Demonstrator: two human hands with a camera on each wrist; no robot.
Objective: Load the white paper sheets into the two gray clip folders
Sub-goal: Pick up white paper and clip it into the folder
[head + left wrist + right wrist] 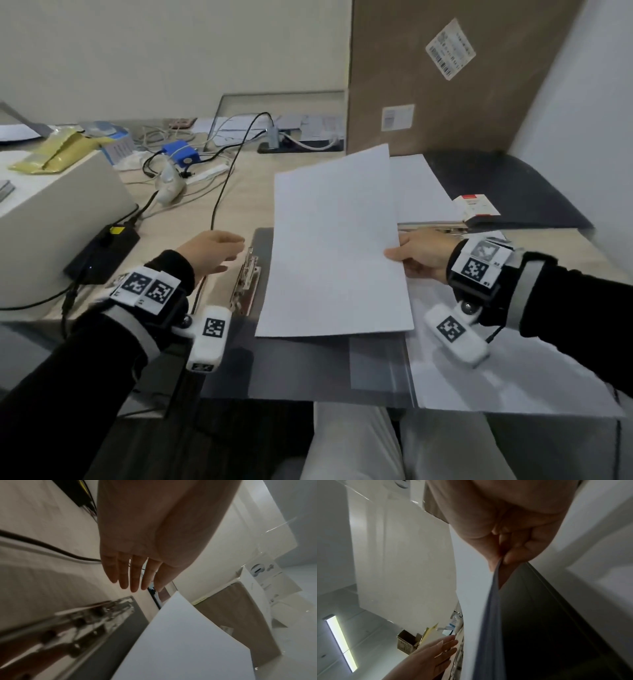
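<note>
A light wood-grain tabletop [246, 192] stands against a plain cream wall [137, 51]. At the right rises a tall brown cardboard panel [445, 78] bearing white barcode labels [450, 49]. A long rectangular ceiling light [340, 642] glows in the pale ceiling, seen from the right wrist view.

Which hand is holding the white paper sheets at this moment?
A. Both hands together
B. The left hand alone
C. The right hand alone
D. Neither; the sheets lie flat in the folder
C. The right hand pinches the right edge of the white paper sheets, lifted above the open gray clip folder, while the left hand hovers with straight fingers over the metal clip, touching no paper.
</note>
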